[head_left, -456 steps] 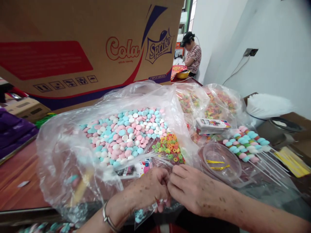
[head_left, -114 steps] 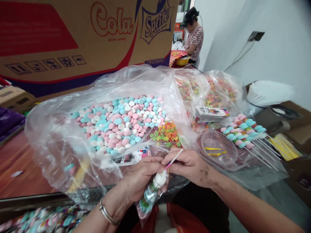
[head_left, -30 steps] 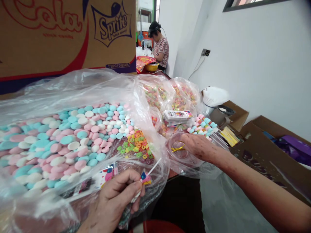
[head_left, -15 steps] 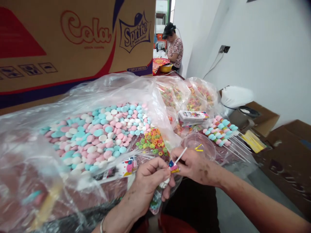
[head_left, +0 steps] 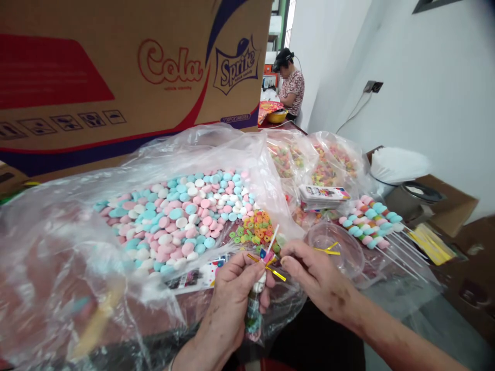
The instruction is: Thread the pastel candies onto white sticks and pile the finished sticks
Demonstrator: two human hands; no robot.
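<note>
My left hand (head_left: 235,293) is closed around the gathered neck of a bagged candy skewer (head_left: 254,317), pinching it between thumb and fingers. A gold twist tie (head_left: 276,273) crosses the neck with both ends sticking out. Above the pinch, the bag's printed top flares out and the white stick (head_left: 274,237) pokes up through it. Just right of the tie is my right hand (head_left: 315,275), its thumb and forefinger slightly apart with nothing visible between them. Pastel candies (head_left: 170,221) and ring-shaped gummies (head_left: 253,228) lie on plastic film behind my hands.
A large cardboard box (head_left: 127,77) stands behind the candy. On the right are a stack of printed bags (head_left: 323,195), a clear tub (head_left: 336,257) with twist ties, finished-looking candy skewers (head_left: 371,221) and a yellow bundle (head_left: 433,242). A person (head_left: 290,85) sits further back.
My right hand has moved off the bag's neck to the right, and the gold twist tie's ends now show. My left hand keeps its hold. The whole view has shifted slightly.
</note>
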